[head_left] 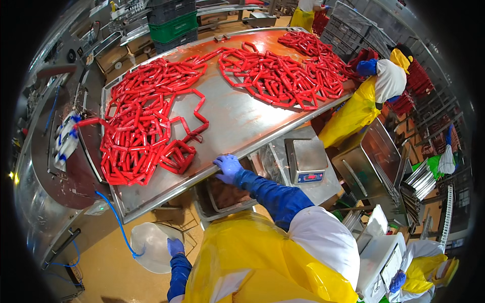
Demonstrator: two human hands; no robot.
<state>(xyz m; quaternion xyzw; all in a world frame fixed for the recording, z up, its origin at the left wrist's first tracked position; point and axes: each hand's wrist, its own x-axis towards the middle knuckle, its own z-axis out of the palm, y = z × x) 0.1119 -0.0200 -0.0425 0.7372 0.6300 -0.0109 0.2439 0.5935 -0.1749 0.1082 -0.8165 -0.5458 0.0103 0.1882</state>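
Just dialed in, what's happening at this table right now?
A person in a yellow apron stands at a long steel table heaped with chains of red linked sausages. Their right hand, in a blue glove, rests on the table's near edge beside the links. Their left hand hangs low, against a translucent plastic piece. A co-worker handles the far pile.

Sausage links [146, 126] lie on the table [237, 121]; a scale [305, 160] sits below its near-right edge, crates [173, 22] beyond the far side.

Grey scale [306, 160] under the table, green crate [173, 26], co-worker in yellow apron [353, 111]
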